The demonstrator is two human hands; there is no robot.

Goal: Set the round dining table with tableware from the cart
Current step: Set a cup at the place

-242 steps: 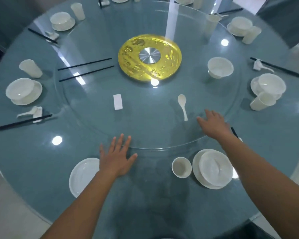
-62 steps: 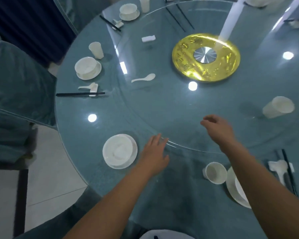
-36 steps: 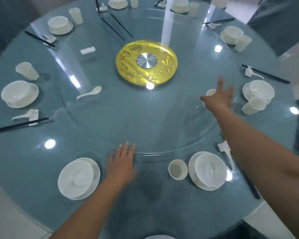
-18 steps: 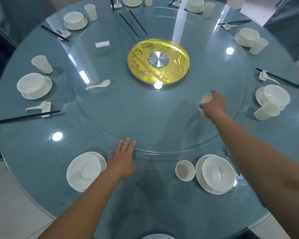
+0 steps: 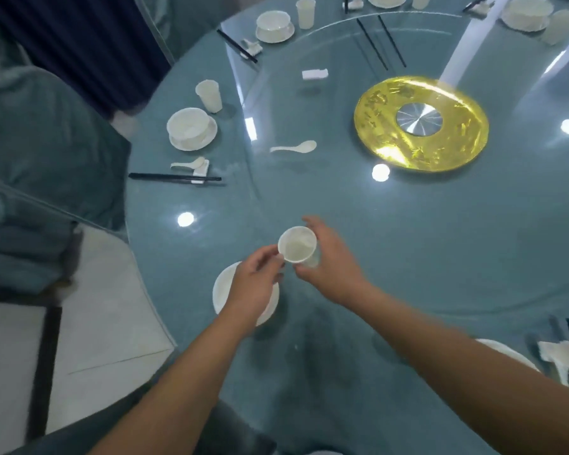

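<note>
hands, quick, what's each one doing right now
Left hand: fingertips pinch the rim of the white cup.
Right hand: curled round the same cup, holding it.

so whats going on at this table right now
A person is setting a round glass-topped table. The right hand grips a white cup, and the left hand touches its rim with the fingertips, just beyond a plate with a bowl at the near place. That place has no cup set down yet. A loose spoon, a white rest and a pair of chopsticks lie on the turntable.
</note>
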